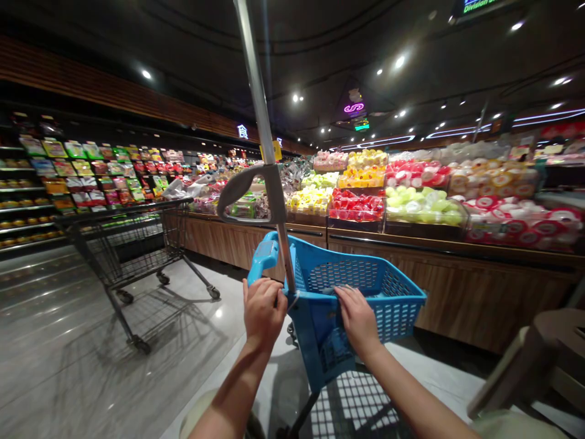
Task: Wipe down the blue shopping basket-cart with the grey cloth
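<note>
At blue basket [320, 323], left fingers [260, 285] clasp corner, right fingers [350, 297] over rim [402, 299], grip unclear; overhead sign [479, 8] reads "Division".

This was a shop, evidently a supermarket: a wire shopping cart [146, 244] and a blue shopping basket [320, 329] stood on the floor [192, 360], colourful packets [85, 164] filled the wall racks, clear bins [356, 213] of bright goods topped a wood-fronted bench [457, 286], and neon signs [353, 108] glowed overhead.
</note>
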A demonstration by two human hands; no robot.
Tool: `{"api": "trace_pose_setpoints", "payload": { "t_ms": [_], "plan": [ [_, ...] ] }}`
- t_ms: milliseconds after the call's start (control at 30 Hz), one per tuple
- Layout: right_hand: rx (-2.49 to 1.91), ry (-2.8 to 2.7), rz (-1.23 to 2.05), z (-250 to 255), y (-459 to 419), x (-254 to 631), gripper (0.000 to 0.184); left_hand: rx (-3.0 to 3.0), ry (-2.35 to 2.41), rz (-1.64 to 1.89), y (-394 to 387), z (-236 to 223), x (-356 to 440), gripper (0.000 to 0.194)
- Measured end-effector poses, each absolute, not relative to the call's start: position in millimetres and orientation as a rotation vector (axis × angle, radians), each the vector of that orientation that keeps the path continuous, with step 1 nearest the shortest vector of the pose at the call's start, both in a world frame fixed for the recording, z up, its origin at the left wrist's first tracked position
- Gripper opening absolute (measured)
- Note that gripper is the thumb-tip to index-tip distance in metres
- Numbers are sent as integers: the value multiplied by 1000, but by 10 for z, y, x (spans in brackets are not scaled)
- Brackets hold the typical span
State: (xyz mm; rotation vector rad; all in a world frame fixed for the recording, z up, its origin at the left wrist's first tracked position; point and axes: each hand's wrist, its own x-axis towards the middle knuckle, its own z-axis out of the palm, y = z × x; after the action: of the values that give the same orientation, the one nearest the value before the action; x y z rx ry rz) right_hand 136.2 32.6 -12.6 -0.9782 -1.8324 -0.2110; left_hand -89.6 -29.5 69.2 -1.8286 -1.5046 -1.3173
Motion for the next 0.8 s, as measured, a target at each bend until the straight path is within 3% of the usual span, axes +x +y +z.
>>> {"api": "trace_pose_setpoints", "payload": {
  "t_ms": [300,800],
  "plan": [
    [-823,-1881,-119,79,155,846,44,-1852,-1512,-1288,-320,718,-973,21],
    [-946,-1990,-302,-347,473,1961,40,-1907,-1488,-1279,-298,701,-1052,22]
  ]
}}
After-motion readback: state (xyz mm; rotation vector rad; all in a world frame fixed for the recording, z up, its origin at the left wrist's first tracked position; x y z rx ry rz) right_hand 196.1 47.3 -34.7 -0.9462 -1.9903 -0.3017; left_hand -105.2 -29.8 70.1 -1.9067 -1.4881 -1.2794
